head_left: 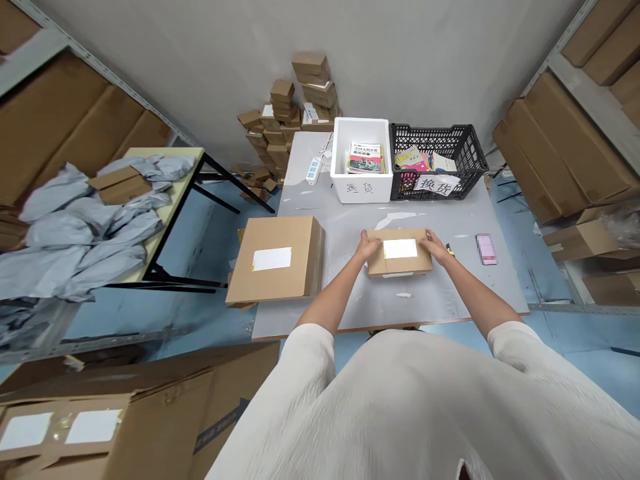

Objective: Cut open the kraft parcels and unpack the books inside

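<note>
A small closed cardboard box [377, 266] with a white label [401, 249] on top lies on the table in front of me. At its left end, my left hand [369, 246] grips the edge with the thumb on top. My right hand [436, 247] is closed around the opposite end. Beside the right wrist, a yellow and black piece [450, 250] shows, perhaps the handle of a box cutter; the hand partly hides it, and I cannot tell whether it is held.
A larger labelled cardboard box [275, 283] stands to the left. Behind are a white foam bin [362, 189] and a black crate [434, 190], both containing books. A phone [486, 249] and a power strip [313, 171] lie on the table [345, 220]. Grey parcels [60, 267] cover the left table.
</note>
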`<state>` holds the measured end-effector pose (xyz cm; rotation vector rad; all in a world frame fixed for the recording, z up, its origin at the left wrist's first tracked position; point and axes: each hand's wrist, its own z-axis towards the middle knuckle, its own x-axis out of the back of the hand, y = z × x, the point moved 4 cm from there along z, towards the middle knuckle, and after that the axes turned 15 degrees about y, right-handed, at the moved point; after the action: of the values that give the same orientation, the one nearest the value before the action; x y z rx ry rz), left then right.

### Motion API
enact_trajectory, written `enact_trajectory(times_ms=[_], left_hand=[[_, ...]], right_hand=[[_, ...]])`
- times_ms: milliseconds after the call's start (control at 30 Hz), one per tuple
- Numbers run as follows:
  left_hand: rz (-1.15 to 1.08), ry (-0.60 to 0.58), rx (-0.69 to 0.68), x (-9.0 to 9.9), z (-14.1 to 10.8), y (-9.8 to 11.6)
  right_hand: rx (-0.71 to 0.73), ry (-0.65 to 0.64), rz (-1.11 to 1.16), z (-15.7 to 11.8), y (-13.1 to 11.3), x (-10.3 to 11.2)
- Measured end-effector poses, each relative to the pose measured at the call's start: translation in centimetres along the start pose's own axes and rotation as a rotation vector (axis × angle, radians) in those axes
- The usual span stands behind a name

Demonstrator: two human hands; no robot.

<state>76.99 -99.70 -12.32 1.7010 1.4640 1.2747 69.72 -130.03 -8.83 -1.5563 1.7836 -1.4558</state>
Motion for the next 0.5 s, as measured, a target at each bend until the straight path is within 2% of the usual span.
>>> enact_trajectory(times_ms=[167, 400, 500], left_hand=[[-0.01, 0.07, -0.024, 0.2, -0.7, 0.7], [0.032, 0.174, -0.122, 1.1, -0.9, 3.7], [0.006, 0.199, -0.143, 1.4, -1.3, 4.4]], right_hand=[[-0.005, 0.06, 0.027, -0.3, -0.1, 0.5], [0.174, 0.116, 0.061, 0.9, -2.1, 1.3], [0.209, 0.121, 0.045, 1.2, -2.3, 1.6]])
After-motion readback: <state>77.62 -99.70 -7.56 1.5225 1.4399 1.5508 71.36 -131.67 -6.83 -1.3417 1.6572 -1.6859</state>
